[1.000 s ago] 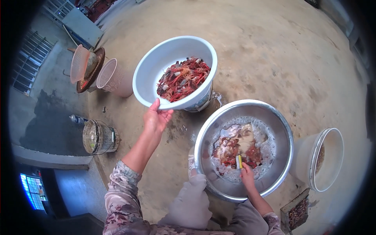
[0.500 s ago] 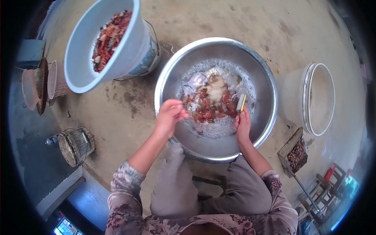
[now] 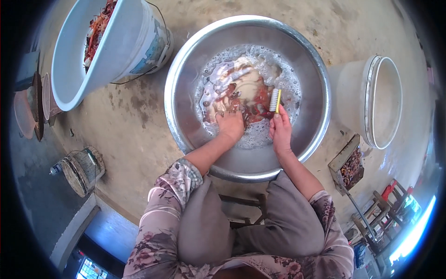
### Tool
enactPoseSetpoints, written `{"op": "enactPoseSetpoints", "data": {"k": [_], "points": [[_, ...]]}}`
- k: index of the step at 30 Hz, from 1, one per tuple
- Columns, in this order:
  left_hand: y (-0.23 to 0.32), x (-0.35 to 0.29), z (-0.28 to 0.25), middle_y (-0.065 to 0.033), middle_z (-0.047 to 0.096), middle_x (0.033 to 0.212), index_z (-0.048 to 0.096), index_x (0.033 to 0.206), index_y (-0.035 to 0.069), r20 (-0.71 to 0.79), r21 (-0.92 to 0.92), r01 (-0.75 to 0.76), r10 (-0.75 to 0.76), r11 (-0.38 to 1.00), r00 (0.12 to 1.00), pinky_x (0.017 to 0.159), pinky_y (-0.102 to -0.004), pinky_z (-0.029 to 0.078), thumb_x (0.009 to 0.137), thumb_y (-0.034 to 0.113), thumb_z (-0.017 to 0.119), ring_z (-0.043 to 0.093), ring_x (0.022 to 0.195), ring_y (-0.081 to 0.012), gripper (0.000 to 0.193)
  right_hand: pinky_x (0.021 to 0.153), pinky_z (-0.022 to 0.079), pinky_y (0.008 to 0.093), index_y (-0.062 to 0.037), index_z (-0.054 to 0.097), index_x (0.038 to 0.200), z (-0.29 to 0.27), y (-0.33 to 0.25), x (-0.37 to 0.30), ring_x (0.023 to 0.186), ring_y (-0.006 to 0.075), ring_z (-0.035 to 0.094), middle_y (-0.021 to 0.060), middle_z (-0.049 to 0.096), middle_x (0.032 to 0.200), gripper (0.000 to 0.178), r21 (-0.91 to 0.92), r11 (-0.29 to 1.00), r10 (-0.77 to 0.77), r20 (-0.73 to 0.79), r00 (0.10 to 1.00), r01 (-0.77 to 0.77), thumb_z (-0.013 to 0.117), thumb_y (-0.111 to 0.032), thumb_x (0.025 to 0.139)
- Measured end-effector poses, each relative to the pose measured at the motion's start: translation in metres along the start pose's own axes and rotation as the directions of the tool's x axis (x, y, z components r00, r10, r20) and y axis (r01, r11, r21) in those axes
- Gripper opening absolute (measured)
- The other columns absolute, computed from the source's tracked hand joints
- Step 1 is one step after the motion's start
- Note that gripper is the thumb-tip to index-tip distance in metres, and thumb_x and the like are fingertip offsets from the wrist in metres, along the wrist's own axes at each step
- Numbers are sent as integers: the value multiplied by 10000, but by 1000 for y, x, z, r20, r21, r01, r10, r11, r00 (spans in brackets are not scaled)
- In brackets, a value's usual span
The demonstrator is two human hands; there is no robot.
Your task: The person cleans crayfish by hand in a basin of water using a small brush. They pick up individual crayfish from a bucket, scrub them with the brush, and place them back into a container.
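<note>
A wide steel basin stands before my knees, holding foamy, murky water and a heap of dark red crayfish. My left hand reaches down into the heap at the near left; its fingers look spread, with the tips partly hidden in the water. I see nothing held in it. Over the right part of the water, my right hand grips a small scrubbing brush by its yellow handle, white bristles upright and facing left.
At the upper left, a pale blue tub with more crayfish rests tilted on a white bucket. A large white bucket lies to the right, beside a long-handled dustpan with debris. A dirty pail sits at the left.
My left hand has moved from above the basin's left side rightward into the crayfish. My right hand, still holding the brush, has shifted slightly. The whole view has shifted, with the basin appearing higher.
</note>
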State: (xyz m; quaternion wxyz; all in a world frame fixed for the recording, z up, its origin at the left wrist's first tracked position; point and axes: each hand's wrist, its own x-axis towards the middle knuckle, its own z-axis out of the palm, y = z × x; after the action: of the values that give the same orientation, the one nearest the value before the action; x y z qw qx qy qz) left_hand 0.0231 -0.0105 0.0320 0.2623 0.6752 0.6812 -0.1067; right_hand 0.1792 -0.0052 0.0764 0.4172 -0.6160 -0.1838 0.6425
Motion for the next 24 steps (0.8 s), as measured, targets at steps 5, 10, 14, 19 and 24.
{"op": "enactPoseSetpoints", "data": {"k": [5,10,14,19,24], "points": [[-22,8,-7,-76,607,746,581,821,20,81,-522,34,9,853,997,646,-328,424,602,234,709,572,730,-210,332,540,365,138,-45,359,1248,0,2,1,649,16,422,-32,482,838,425,8,998,57,119,991,-58,482,-79,843],[-15,1,-26,-66,607,718,575,844,88,188,-829,118,74,547,979,818,-393,307,568,209,729,582,737,-195,338,628,418,176,26,248,1283,22,4,16,694,44,491,-5,523,803,645,-47,999,-13,216,976,24,597,1,740],[-8,-8,-37,-48,605,804,530,1016,97,73,-815,-12,123,579,990,839,-331,277,615,221,715,569,804,-175,459,533,394,176,19,258,1278,32,-7,24,616,48,482,0,520,754,645,-89,996,44,244,969,-23,600,-3,732],[-28,2,-34,-49,558,930,489,1125,28,123,-966,155,164,-205,979,767,-245,426,843,120,460,525,839,-101,298,383,262,167,-34,283,1286,44,-3,26,472,18,386,-36,497,688,605,-111,989,121,249,961,-95,576,-41,757],[-14,10,-21,-36,585,888,517,1078,23,391,-786,392,106,-478,914,742,-262,444,867,121,430,556,782,-117,248,623,447,258,5,386,1209,41,28,61,702,155,567,69,591,832,484,-200,952,-188,219,957,233,559,-32,758]]}}
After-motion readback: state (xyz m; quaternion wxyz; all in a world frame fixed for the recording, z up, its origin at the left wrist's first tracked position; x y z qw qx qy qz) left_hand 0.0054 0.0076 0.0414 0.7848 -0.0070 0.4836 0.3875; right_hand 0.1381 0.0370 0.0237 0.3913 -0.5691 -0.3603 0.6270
